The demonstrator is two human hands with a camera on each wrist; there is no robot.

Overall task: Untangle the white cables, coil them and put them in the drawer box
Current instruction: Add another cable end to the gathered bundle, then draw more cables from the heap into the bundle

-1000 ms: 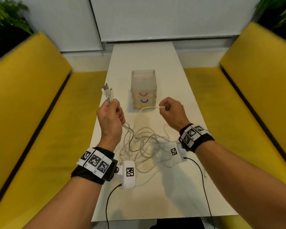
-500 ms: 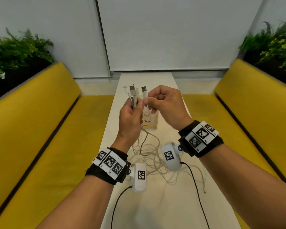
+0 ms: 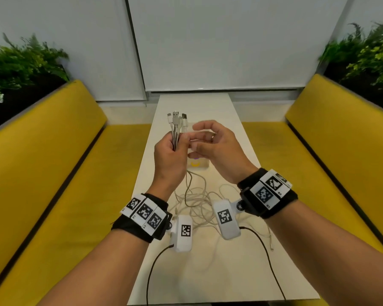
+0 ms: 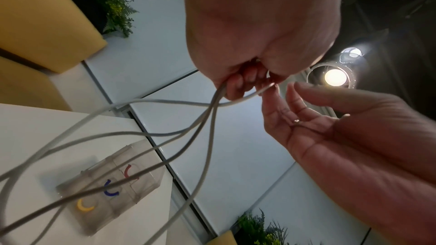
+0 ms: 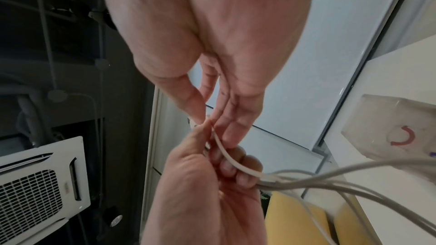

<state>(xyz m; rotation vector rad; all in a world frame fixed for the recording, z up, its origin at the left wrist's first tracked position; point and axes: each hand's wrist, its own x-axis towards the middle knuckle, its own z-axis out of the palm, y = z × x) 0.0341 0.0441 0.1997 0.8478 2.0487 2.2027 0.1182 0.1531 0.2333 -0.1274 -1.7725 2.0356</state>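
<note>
The cables [image 3: 195, 195] have smooth, matt white plastic sheaths; their plugs [image 3: 175, 117], held up in the left hand [image 3: 170, 157], end in bright metal tips on white plastic bodies. Behind the hands, the drawer box [image 4: 111, 187] is frosted, translucent plastic with glossy red, blue and yellow curved handles. It stands on a table [image 3: 208, 272] with a smooth, matt white top. Either side of the table, the benches [image 3: 53, 173] look like matt yellow cloth. The right hand [image 3: 215, 146] wears a shiny metal ring [image 3: 212, 136].
</note>
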